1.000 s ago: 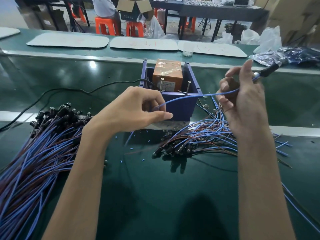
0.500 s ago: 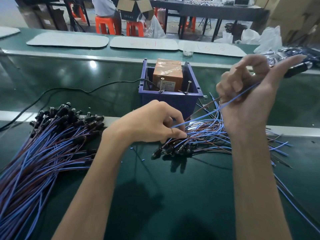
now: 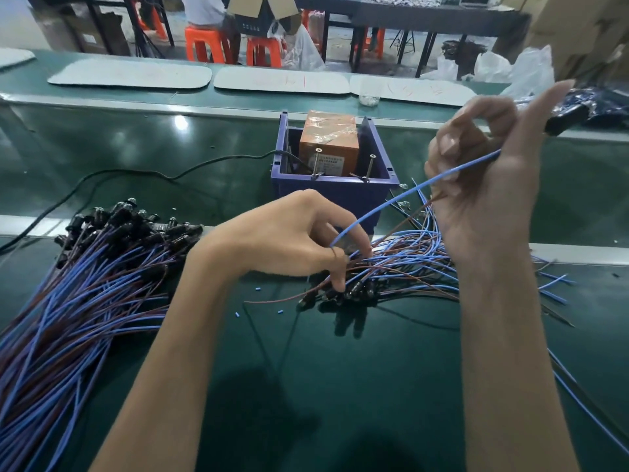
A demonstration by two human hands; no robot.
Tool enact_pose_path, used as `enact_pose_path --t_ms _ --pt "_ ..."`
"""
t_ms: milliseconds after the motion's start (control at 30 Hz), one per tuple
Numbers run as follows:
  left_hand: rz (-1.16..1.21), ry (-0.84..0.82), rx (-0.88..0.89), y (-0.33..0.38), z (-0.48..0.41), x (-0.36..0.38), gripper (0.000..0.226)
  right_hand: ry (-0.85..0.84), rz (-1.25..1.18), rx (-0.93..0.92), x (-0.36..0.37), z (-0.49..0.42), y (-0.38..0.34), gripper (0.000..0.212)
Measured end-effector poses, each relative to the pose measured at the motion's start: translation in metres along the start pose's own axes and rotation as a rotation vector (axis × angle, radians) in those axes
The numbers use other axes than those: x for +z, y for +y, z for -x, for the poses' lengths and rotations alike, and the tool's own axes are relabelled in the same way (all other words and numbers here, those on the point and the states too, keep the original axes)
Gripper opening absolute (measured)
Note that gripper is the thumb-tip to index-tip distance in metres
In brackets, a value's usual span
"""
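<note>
So the blue wire (image 3: pixel 415 190) I'm working on is stretched taut between my two hands, above the green bench (image 3: pixel 306 386) and just in front of the purple box (image 3: pixel 335 190). Its long axis runs diagonally: the low end is down at the left, the high end points up and away to the right. My left hand (image 3: pixel 292 240) has its fingers curled and pinches that low end, with the fingertips dipping into the loose pile of wires (image 3: pixel 408 264) in the middle of the bench. My right hand (image 3: pixel 486 185) is raised higher, fingers wrapped round the upper stretch of the wire and thumb sticking straight up. Past that hand a black end piece (image 3: pixel 565 120) pokes out toward the upper right, but it's too blurry to say much about it. The loose pile sits right under both hands, a mix of blue and brown leads with black ends facing me. Well off to the left is the big bundle (image 3: pixel 68 318) of the same wires, black ends pointing away from me. Inside the purple box there's an orange taped block (image 3: pixel 328 137), and a black cable (image 3: pixel 136 175) snakes off from the box to the left. A few tiny blue offcuts (image 3: pixel 237 314) lie on the bench near my left wrist.
</note>
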State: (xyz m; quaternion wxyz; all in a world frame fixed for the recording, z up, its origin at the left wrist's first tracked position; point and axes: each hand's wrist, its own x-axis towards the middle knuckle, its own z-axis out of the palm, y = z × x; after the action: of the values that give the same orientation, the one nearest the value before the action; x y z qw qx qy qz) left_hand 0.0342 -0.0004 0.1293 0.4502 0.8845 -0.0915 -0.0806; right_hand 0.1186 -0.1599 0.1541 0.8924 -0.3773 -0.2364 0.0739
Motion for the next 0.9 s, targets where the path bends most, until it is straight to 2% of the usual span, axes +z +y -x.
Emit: enact_pose_path --t_ms 133,233,367,500,633,800,900 --pt "-0.032 0.001 -0.008 0.001 0.0 0.003 0.013 0.032 0.04 -0.026 0.001 0.0 -0.001 0.067" --pt "-0.123 0.135 0.02 -0.002 -0.005 0.004 0.014 0.043 0.082 -0.016 0.0 0.001 -0.001 0.062" --pt "-0.125 0.393 0.104 -0.008 -0.005 -0.001 0.011 0.082 0.282 0.101 -0.012 -0.001 -0.003 0.033" --pt "-0.166 0.589 0.244 -0.006 -0.006 -0.003 0.003 -0.064 0.605 0.247 -0.026 -0.002 -0.004 0.014" --pt "-0.187 0.66 0.334 -0.001 -0.008 0.0 0.011 -0.264 0.865 0.25 -0.028 0.001 -0.003 0.015" --pt "-0.173 0.691 0.4 0.004 -0.011 0.007 0.014 -0.426 0.8 0.315 -0.02 0.006 0.003 0.031" --pt "-0.189 0.677 0.397 0.004 -0.013 0.007 0.015 -0.378 0.851 0.265 -0.017 0.004 0.008 0.018"
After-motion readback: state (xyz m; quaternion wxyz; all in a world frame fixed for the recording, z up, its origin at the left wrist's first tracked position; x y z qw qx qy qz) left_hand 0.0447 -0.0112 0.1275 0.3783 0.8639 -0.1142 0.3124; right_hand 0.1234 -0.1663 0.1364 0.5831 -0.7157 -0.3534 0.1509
